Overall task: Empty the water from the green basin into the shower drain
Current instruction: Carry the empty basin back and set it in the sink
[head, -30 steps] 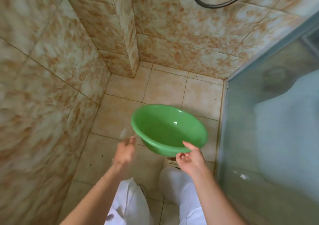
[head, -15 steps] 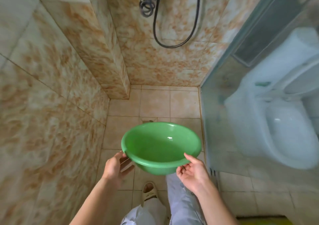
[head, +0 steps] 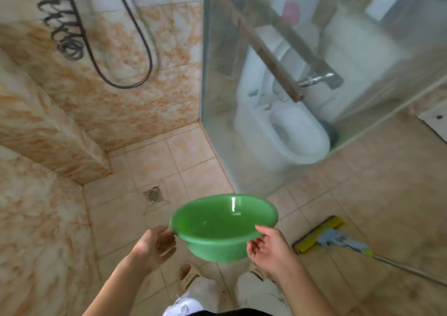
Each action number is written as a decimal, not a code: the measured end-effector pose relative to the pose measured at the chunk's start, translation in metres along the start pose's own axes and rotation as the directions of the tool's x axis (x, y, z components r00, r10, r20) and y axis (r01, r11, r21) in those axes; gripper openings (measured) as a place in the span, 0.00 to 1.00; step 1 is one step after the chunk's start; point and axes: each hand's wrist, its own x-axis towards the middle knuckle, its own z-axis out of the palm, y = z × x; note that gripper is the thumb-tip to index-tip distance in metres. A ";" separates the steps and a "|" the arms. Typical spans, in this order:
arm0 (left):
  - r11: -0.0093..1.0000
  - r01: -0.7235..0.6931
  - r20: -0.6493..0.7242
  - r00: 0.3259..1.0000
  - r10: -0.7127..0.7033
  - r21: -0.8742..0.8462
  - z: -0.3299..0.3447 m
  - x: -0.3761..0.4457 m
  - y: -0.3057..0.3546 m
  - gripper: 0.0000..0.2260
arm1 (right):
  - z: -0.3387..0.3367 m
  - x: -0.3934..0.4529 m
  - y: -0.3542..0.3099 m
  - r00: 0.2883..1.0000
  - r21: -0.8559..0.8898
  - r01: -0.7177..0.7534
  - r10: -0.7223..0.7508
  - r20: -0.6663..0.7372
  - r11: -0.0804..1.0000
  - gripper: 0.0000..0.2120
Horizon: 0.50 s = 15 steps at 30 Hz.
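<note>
A round green basin (head: 217, 221) is held in the air in front of me, roughly level, and I see no water in it. My right hand (head: 267, 249) grips its near right rim, thumb on top. My left hand (head: 154, 244) is at the left rim with fingers spread, fingertips at the edge; contact is unclear. The square metal shower drain (head: 152, 194) sits in the tiled floor just beyond and left of the basin.
A glass shower partition (head: 217, 97) stands to the right, with a white toilet (head: 285, 126) behind it. A yellow sponge mop (head: 321, 234) lies on the floor at the right. Black hoses (head: 101, 49) hang on the tiled wall. My sandalled feet (head: 189, 275) are below the basin.
The view has lifted and swung right, bringing the drain, toilet and mop into sight. The basin has levelled out from its forward tilt. My left hand has returned to the rim.
</note>
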 end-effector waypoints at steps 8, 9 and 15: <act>0.988 0.156 0.231 0.961 -0.151 0.000 0.112 -0.012 -0.021 0.15 | -0.086 -0.019 -0.053 0.992 0.228 0.088 -0.066 -0.103 0.970 0.07; 0.986 0.165 0.235 0.959 -0.158 -0.011 0.127 -0.014 -0.026 0.16 | -0.096 -0.022 -0.062 0.991 0.241 0.097 -0.073 -0.108 0.966 0.07; 0.973 0.216 0.289 0.930 -0.229 0.075 0.205 -0.025 -0.055 0.23 | -0.143 -0.039 -0.115 0.987 0.280 0.143 -0.114 -0.115 0.949 0.04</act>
